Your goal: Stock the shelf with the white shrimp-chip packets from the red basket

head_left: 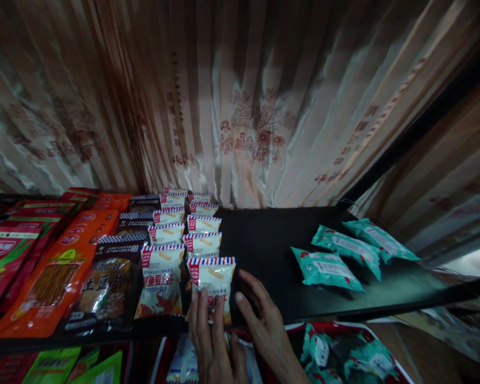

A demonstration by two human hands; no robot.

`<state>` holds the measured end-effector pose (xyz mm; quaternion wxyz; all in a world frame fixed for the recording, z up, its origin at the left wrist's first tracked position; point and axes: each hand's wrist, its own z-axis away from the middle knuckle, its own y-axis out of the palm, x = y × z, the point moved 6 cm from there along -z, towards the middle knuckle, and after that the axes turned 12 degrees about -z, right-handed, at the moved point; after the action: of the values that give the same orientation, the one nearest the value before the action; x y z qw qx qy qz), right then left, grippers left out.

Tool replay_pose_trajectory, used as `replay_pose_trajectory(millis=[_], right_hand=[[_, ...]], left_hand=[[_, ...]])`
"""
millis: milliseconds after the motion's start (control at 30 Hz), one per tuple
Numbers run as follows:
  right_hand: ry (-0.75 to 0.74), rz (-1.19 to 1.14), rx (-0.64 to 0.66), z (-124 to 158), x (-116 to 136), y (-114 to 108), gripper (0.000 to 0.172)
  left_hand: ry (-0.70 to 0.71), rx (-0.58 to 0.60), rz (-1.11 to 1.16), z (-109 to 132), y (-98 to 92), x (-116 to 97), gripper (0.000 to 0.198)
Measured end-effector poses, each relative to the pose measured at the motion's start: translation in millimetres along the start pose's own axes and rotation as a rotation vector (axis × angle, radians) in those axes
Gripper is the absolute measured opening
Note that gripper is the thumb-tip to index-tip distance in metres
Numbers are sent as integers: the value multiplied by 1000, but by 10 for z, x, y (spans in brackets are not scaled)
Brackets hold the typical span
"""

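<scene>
The front white snack packet point(212, 271) stands upright at the near edge of a black shelf point(260, 240), heading the right-hand of two columns of matching packets. The left hand point(214, 341) is open, its extended fingers lying against the packet's front; the right hand point(266, 328) is also open, thumb and fingers spread just beside its right edge. Leftward come dark potato-slice packets point(108, 282), then orange packets point(60, 266) and red packets point(8, 256). Three teal packets point(330, 269) lie farther right, with a printed, pleated curtain point(260, 58) behind.
</scene>
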<state>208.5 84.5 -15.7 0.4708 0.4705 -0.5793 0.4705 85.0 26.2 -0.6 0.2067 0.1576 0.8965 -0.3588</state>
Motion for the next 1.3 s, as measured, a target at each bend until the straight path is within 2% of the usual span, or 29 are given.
replay_pose_trajectory(millis=[633, 1067, 1300], right_hand=[[-90, 30, 34, 73, 198, 102, 42], [-133, 68, 83, 96, 289, 171, 40], [-151, 62, 61, 101, 260, 180, 39]], left_hand=[[-37, 131, 2, 11, -63, -16, 61], [-66, 158, 11, -12, -96, -18, 60], [-82, 178, 5, 1, -113, 19, 62]])
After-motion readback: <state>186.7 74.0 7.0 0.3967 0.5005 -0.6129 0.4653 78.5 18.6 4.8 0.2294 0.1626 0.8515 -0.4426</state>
